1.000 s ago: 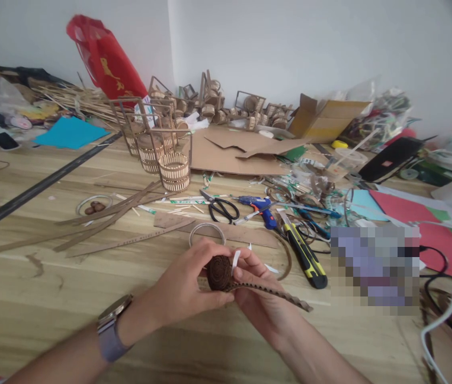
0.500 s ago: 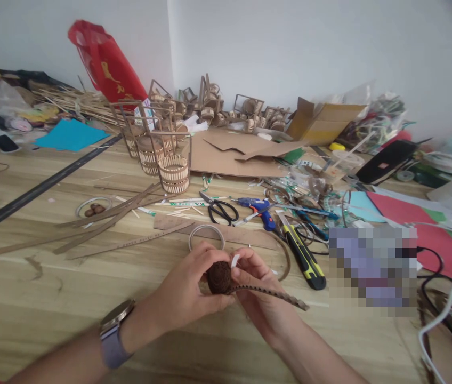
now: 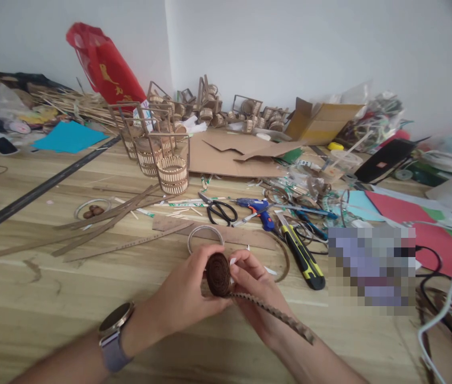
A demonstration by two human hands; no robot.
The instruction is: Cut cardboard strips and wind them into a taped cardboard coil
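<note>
A dark brown coil of corrugated cardboard (image 3: 218,275) is held off the table, its spiral face towards me. My left hand (image 3: 188,282) is closed around its left side, thumb below and fingers above. At the coil's right edge, my right hand (image 3: 252,282) pinches with thumb and fingertips. A small white scrap (image 3: 232,262) shows at those fingertips; I cannot make out what it is. From the coil's bottom, the loose corrugated strip (image 3: 276,313) runs down to the right across my right wrist. A tape ring (image 3: 206,238) lies just behind the hands.
Beyond the hands lie black-handled scissors (image 3: 220,212), a blue glue gun (image 3: 264,212) and a yellow-black utility knife (image 3: 304,256). Small slatted buckets (image 3: 173,175) stand further back left, near brown strips (image 3: 106,221). Flat cardboard (image 3: 226,154) lies behind. A white cable (image 3: 442,320) runs at right.
The coil has turned so that its spiral face shows more fully. Its loose strip has swung lower on the right. Both hands keep nearly the same place.
</note>
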